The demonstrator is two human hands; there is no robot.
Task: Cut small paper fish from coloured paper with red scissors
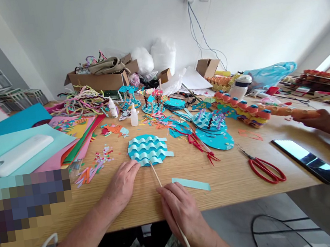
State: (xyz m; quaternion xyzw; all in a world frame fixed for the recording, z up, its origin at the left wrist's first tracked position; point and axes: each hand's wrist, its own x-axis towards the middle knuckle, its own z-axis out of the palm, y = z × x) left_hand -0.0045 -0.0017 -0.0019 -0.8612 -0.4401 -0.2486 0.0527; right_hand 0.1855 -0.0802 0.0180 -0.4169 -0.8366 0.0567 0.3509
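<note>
A blue paper disc (146,139) lies on the table, with wavy light-blue strips across it whose ends stick out at the right. My left hand (124,182) rests at the disc's lower left edge, its fingers together and pressing on the strip's end there. In my right hand (178,209) is a thin wooden stick (156,174), its tip touching the lowest wavy strip. A loose light-blue strip (192,183) lies on the table just right of my right hand.
Red-handled scissors (265,168) and a phone (313,162) lie at the right, near another person's hand (324,123). Glue bottles (133,116), paper scraps (97,165) and finished wavy discs (208,123) stand behind. Colored sheets (21,149) are at the left.
</note>
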